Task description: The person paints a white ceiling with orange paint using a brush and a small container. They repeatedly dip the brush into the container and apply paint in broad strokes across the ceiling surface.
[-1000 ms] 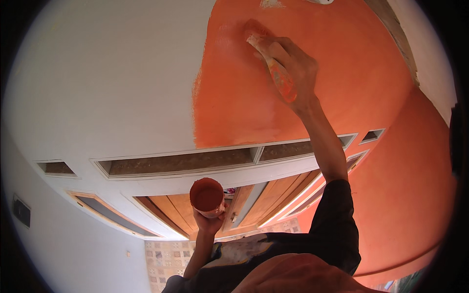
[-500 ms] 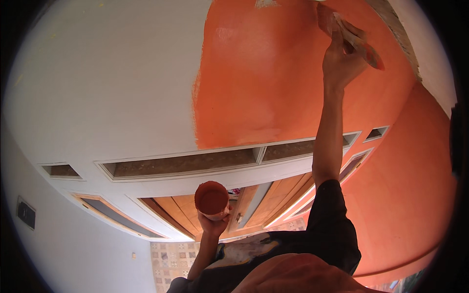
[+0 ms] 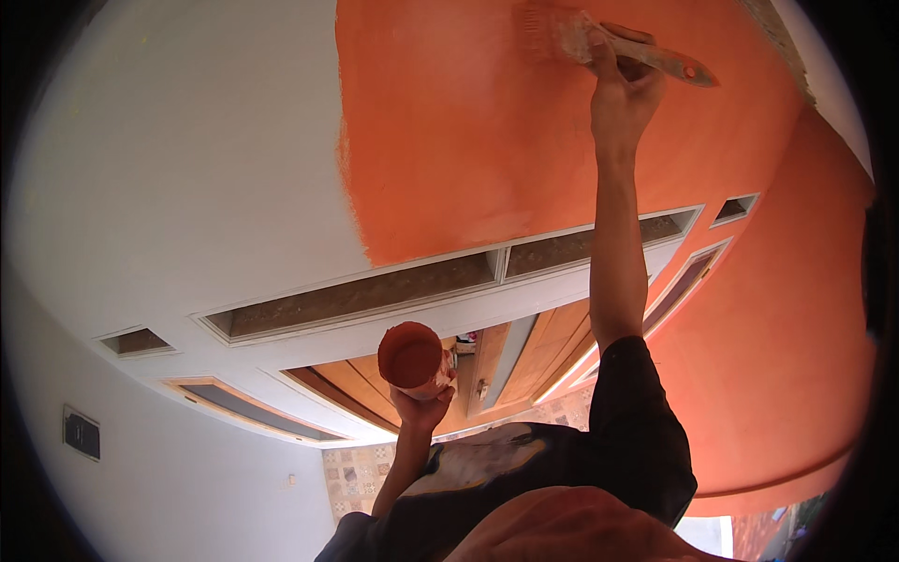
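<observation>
Our brush lies against the orange wall, held in our right hand, while our left hand grips a paint cup that could spill on the patterned tiles if our upward reach tips it.

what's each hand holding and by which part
Right hand: the paintbrush, by the handle's bristle end. Left hand: the paint cup, around its lower part.
</observation>
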`<act>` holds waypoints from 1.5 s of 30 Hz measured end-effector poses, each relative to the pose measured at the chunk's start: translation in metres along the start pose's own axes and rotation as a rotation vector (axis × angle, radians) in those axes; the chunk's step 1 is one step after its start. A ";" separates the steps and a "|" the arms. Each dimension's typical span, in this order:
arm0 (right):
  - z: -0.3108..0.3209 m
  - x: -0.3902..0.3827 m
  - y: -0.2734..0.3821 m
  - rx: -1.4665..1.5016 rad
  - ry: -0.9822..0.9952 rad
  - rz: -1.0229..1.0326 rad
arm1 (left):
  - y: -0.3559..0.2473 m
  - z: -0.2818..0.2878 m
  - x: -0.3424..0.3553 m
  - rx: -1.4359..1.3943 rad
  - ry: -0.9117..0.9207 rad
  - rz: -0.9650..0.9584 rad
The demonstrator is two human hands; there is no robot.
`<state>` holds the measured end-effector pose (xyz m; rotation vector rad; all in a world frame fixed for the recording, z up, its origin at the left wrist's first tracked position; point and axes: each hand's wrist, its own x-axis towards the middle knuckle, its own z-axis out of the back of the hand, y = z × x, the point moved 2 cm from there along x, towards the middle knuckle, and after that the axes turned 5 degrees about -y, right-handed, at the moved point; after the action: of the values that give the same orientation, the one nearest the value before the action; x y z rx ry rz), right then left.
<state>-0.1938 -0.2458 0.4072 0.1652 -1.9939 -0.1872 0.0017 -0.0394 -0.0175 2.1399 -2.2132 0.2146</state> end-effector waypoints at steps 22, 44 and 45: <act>0.041 -0.015 -0.022 -0.252 -0.012 0.456 | 0.014 -0.002 0.009 -0.023 0.003 0.042; 0.009 -0.051 -0.009 0.343 -0.211 0.541 | 0.012 0.001 0.010 -0.001 0.082 0.052; 0.018 -0.059 -0.007 0.040 -0.014 0.554 | 0.012 0.003 0.009 0.020 0.057 0.026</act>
<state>-0.1851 -0.2397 0.3458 -0.3631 -1.9800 0.2075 -0.0100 -0.0479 -0.0196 2.0889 -2.2174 0.2956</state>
